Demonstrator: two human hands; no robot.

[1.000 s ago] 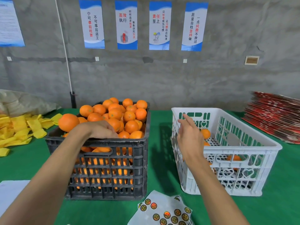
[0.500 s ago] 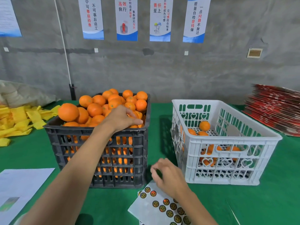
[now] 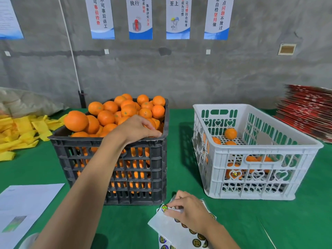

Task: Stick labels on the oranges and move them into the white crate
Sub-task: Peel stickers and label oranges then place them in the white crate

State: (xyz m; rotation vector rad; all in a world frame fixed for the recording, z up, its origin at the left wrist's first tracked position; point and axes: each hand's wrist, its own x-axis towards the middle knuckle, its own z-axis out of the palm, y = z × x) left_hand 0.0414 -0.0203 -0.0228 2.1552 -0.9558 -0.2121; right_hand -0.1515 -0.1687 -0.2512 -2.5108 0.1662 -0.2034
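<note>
A black crate heaped with oranges stands left of centre on the green table. My left hand reaches over its near right corner, fingers curled around an orange that is mostly hidden beneath the palm. To the right stands the white crate with several oranges on its floor, one showing a shiny label. In front, my right hand lies on a white sheet of round labels and pinches one label at the sheet's upper left edge.
Yellow wrappers lie heaped at the far left. A white printed paper sits at the near left. A stack of red flat cartons stands at the far right. Green cloth covers the table, and a grey wall with posters is behind.
My right hand came back from the white crate, dropped to the label sheet and now pinches a label. My left hand slid right along the black crate onto an orange at its near right corner.
</note>
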